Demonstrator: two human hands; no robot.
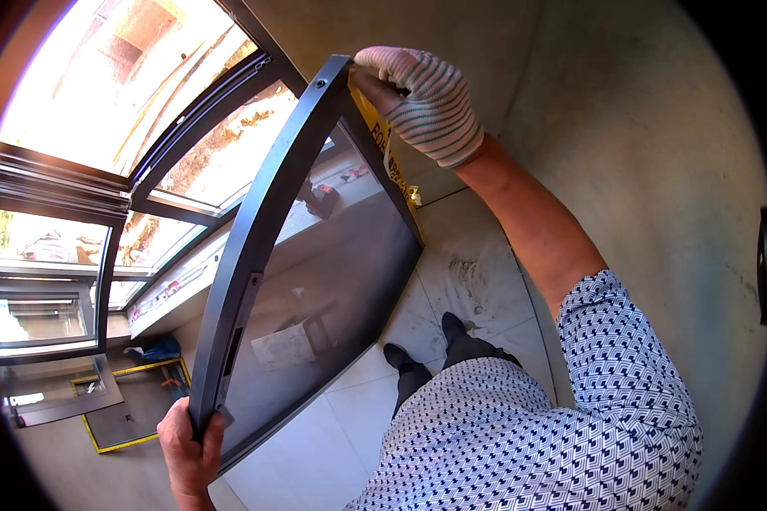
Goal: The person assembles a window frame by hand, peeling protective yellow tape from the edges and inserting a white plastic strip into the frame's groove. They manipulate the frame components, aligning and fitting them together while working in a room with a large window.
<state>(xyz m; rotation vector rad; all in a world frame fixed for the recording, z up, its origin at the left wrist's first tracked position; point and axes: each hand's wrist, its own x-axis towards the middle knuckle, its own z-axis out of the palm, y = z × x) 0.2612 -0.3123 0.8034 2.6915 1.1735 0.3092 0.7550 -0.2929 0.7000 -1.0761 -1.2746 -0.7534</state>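
A large dark grey window sash (260, 204) with a glass pane (341, 247) stands tilted in front of me. My left hand (192, 447), bare, is closed round the lower near end of its frame. At the upper far corner is my right hand (422, 98), in a white glove with green stripes. Its fingers are bent round that corner, beside a yellow printed strip (371, 123) along the sash's side; the fingertips are partly hidden. A slotted lock recess (233, 345) and a round hole (320, 83) show on the frame's edge.
Dark-framed windows (136, 192) line the left side above a pale sill (175, 285). Another panel with yellow edging (136, 409) leans at lower left, near a blue bag (158, 349). A grey wall (656, 170) rises on the right. Pale floor tiles (315, 443) carry dark smudges near my shoes.
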